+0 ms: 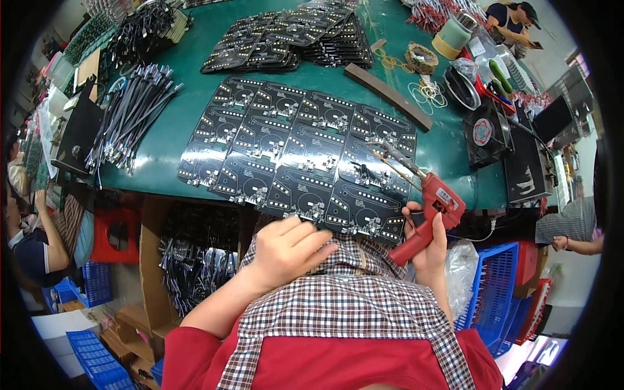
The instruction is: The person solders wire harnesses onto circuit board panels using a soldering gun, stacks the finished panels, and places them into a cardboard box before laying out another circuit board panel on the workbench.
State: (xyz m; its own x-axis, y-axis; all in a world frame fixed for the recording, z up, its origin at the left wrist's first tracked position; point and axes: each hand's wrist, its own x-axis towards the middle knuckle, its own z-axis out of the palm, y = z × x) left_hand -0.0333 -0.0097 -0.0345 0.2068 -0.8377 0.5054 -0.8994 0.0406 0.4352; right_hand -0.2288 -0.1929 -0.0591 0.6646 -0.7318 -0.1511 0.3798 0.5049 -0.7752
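Observation:
A panel of black circuit boards (286, 136), set with small metal parts and rows of pale pads, lies on the green table before me. In my right hand (429, 247) is a red soldering gun (444, 198), gripped by its handle. Its metal barrel and thin side tube reach left over the panel's right part; I cannot tell whether the tip touches a board. A black two-lead piece (365, 171) lies on the panel just under the tip. My left hand (286, 250) hovers by the panel's near edge, fingers loosely bent and slightly apart, with nothing visible in it.
Stacked black panels (292, 36) stand behind. Black cables (133, 110) lie at left. A dark bar (389, 96), a solder roll (421, 58) and a green-yellow cup (453, 36) are at back right, above a black box unit (486, 135). Blue crates (494, 286) stand below right; people work nearby.

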